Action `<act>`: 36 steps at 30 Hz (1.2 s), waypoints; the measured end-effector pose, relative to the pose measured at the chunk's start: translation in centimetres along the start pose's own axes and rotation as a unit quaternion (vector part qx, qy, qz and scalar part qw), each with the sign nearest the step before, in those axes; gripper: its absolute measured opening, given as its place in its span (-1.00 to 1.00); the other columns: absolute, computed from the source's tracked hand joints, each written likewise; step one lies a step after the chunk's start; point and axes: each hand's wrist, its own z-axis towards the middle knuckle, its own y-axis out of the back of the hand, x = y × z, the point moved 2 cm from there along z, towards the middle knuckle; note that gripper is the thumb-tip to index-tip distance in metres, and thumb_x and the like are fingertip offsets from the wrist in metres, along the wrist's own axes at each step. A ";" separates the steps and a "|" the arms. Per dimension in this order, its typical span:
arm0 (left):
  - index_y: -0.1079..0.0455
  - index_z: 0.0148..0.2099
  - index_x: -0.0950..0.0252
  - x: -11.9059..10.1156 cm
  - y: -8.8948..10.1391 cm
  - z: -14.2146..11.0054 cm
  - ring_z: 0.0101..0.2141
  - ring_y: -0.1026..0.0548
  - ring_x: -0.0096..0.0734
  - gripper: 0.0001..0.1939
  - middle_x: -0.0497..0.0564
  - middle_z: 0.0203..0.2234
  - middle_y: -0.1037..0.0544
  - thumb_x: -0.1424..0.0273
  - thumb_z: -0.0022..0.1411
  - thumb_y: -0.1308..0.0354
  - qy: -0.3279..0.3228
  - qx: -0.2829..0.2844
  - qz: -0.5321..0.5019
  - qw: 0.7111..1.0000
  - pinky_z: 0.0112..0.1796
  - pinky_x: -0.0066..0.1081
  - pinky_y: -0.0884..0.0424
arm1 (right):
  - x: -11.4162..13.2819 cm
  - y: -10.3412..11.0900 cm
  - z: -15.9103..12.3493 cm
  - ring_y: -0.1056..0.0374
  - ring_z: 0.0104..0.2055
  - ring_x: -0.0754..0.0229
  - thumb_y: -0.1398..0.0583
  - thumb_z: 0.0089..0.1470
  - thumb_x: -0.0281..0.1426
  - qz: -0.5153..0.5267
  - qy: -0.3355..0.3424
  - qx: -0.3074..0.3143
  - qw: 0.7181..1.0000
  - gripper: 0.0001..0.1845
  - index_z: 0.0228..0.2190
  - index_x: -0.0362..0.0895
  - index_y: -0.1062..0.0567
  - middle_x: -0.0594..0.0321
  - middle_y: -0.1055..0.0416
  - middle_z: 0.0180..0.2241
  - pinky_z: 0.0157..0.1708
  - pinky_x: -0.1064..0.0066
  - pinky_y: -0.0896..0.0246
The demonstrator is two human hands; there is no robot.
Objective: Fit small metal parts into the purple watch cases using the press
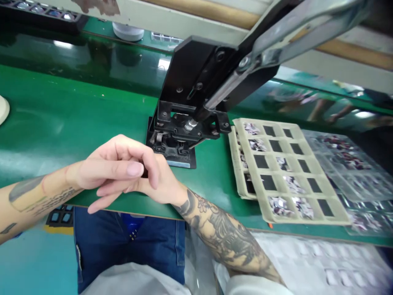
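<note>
My left hand (118,164) and my right hand (153,186) overlap in front of a black metal lever press (187,94). The tip of my left thumb presses near a small dark piece (144,172), which is mostly hidden between the fingers. My right fingers stretch out beneath my left hand, and I see nothing in them. The press's dark base plate (181,157) lies just beyond my hands, partly covered by them. To the right, a beige compartment tray (307,219) holds shiny patterned pieces in some cells.
A clear plastic tray (346,180) with similar pieces sits under and beyond the beige tray on the green workbench (76,123). A glossy green panel (76,61) runs behind. A white rounded object (3,108) touches the left edge. Sheets of white moulded packaging (325,262) lie below the bench.
</note>
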 end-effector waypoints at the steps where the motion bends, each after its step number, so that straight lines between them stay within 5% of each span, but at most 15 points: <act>1: -0.65 -0.18 0.31 0.1 0.1 0.0 -0.82 -0.43 -0.36 -0.69 -0.12 -0.82 -0.34 0.16 0.48 -0.29 0.004 0.007 -0.015 1.000 -0.71 -0.51 -0.29 | 0.2 0.1 0.1 -0.58 -0.12 0.19 -0.48 0.19 -0.02 0.006 0.011 0.022 1.000 -0.60 -0.36 -0.09 -0.65 0.42 -0.57 -0.44 -0.13 0.40 -0.47; 4: -0.50 -0.29 0.25 0.6 1.0 0.5 -0.78 -0.51 -0.28 -0.64 -0.13 -0.81 -0.31 0.13 0.51 -0.21 0.020 0.071 -0.084 0.994 -0.75 -0.52 -0.22 | 0.5 1.1 0.2 -0.59 -0.08 0.12 -0.53 0.12 0.05 0.021 0.049 0.093 0.994 -0.48 -0.12 -0.08 -0.67 0.28 -0.66 -0.24 -0.09 0.35 -0.52; 8: -0.30 -0.47 0.20 0.4 2.7 1.7 -0.59 -0.70 -0.15 -0.52 -0.02 -0.71 -0.49 0.11 0.48 -0.21 0.034 0.199 -0.042 0.978 -0.56 -0.46 -0.53 | 0.1 2.3 0.5 -0.26 -0.47 0.36 -0.42 0.24 0.15 0.101 0.071 0.178 0.976 -0.25 0.21 -0.09 -0.51 0.34 -0.51 -0.28 -0.47 0.51 -0.23; 10: -0.36 -0.50 0.20 0.0 2.8 2.1 -0.46 -0.77 -0.05 -0.53 0.13 -0.52 -0.70 0.13 0.45 -0.23 0.038 0.273 -0.003 0.961 -0.43 -0.38 -0.66 | -0.2 2.2 0.5 -0.14 -0.48 0.39 -0.47 0.20 0.12 0.121 0.061 0.199 0.971 -0.21 0.22 -0.10 -0.49 0.39 -0.40 -0.30 -0.52 0.54 -0.13; 13: -0.54 -0.43 0.19 -0.5 1.9 1.8 -0.49 -0.76 -0.08 -0.64 0.18 -0.43 -0.77 0.18 0.42 -0.29 0.051 0.323 0.045 0.944 -0.42 -0.37 -0.66 | 0.0 1.3 0.0 -0.29 -0.32 0.32 -0.57 0.08 -0.02 0.069 0.063 0.183 0.979 -0.15 0.25 -0.08 -0.48 0.31 -0.46 -0.19 -0.37 0.53 -0.30; 17: -0.64 -0.23 0.20 0.7 1.1 1.1 -0.66 -0.64 -0.16 -0.75 0.00 -0.70 -0.60 0.17 0.45 -0.33 0.129 0.214 0.089 0.964 -0.60 -0.42 -0.46 | 0.6 0.7 -0.5 -0.43 -0.09 0.16 -0.52 0.16 -0.18 -0.001 0.089 0.114 0.989 -0.26 0.28 -0.09 -0.49 0.17 -0.55 -0.05 -0.10 0.38 -0.45; 21: -0.65 -0.22 0.24 2.4 1.6 1.3 -0.70 -0.60 -0.23 -0.60 0.02 -0.72 -0.57 0.04 0.51 -0.25 0.047 0.163 0.006 0.986 -0.63 -0.47 -0.44 | 0.2 1.4 0.2 -0.33 -0.25 0.20 -0.59 0.02 -0.06 -0.011 0.047 0.085 0.995 -0.46 -0.17 -0.12 -0.59 0.28 -0.49 -0.26 -0.24 0.40 -0.36; 25: -0.74 -0.18 0.32 1.9 3.4 2.0 -0.42 -0.78 -0.05 -0.20 0.30 -0.44 -0.76 -0.28 0.52 0.01 -0.032 0.177 -0.006 0.984 -0.34 -0.30 -0.69 | 0.3 2.4 0.3 -0.23 -0.36 0.26 -0.52 0.16 0.00 -0.002 0.018 0.025 1.000 -0.49 -0.08 -0.09 -0.61 0.35 -0.37 -0.36 -0.36 0.43 -0.20; 28: -0.60 -0.53 0.33 1.2 6.1 2.2 -0.17 -0.81 0.06 -0.01 0.44 0.01 -0.74 -0.44 0.42 0.09 -0.058 0.050 0.030 0.997 -0.18 -0.22 -0.72 | 0.6 3.4 0.2 -0.19 -0.42 0.28 -0.35 0.36 0.04 0.029 0.046 -0.110 0.992 -0.54 0.00 -0.07 -0.61 0.33 -0.36 -0.38 -0.44 0.44 -0.10; 31: -0.29 -0.74 0.32 2.0 8.4 2.3 -0.15 -0.81 -0.05 -0.07 0.41 0.14 -0.70 -0.23 0.52 -0.07 -0.090 -0.115 0.055 0.988 -0.13 -0.29 -0.69 | 0.5 3.6 0.4 -0.14 -0.48 0.30 -0.29 0.42 0.01 0.065 0.071 -0.125 0.987 -0.55 -0.28 -0.12 -0.56 0.34 -0.32 -0.48 -0.51 0.45 -0.02; 33: -0.35 -0.73 0.32 3.1 9.3 2.4 -0.24 -0.79 -0.16 -0.20 0.37 0.01 -0.76 0.01 0.53 -0.15 -0.099 -0.197 0.106 0.970 -0.13 -0.30 -0.67 | 0.1 3.4 0.7 -0.18 -0.53 0.29 -0.23 0.46 0.01 0.078 0.065 -0.084 0.991 -0.52 -0.34 -0.11 -0.51 0.33 -0.34 -0.51 -0.54 0.44 -0.06; 36: -0.55 -0.61 0.33 4.5 9.3 2.6 -0.32 -0.75 -0.24 -0.43 0.29 -0.15 -0.80 0.23 0.45 -0.15 -0.103 -0.233 0.187 0.949 -0.16 -0.33 -0.65 | -0.2 3.2 0.8 -0.40 -0.44 0.20 -0.10 0.54 0.03 0.053 0.078 -0.033 0.995 -0.46 -0.29 -0.11 -0.55 0.23 -0.49 -0.41 -0.39 0.33 -0.33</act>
